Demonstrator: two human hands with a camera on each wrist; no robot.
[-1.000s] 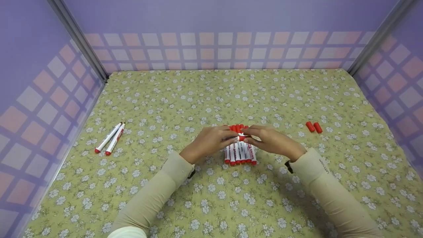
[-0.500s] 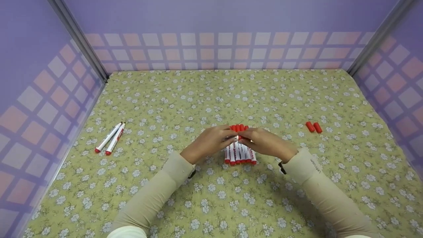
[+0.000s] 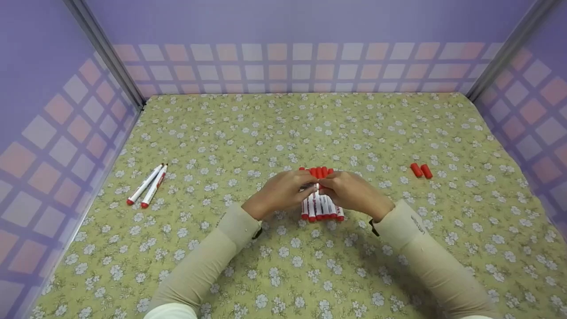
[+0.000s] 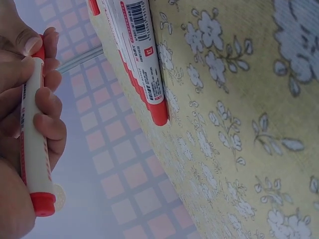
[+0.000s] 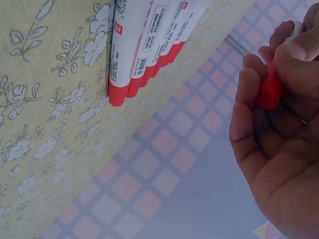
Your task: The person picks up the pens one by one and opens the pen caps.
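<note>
A white marker with a red end plug lies in my left hand, whose fingers curl round its barrel. My right hand pinches the red cap at the marker's other end between thumb and fingers. In the head view the hands meet fingertip to fingertip and hide most of this marker. Just beneath them, a row of capped markers lies side by side on the cloth, red caps pointing away and red end plugs facing me.
Two uncapped markers lie on the left side of the flowered tablecloth, dark tips touching or nearly so. Over on the right are two loose red caps. Purple checkered panels enclose the back and sides.
My right hand has moved left, up against my left hand, with the cap pinched in its fingers. The left hand stays almost in place. Markers and loose caps on the cloth have not moved.
</note>
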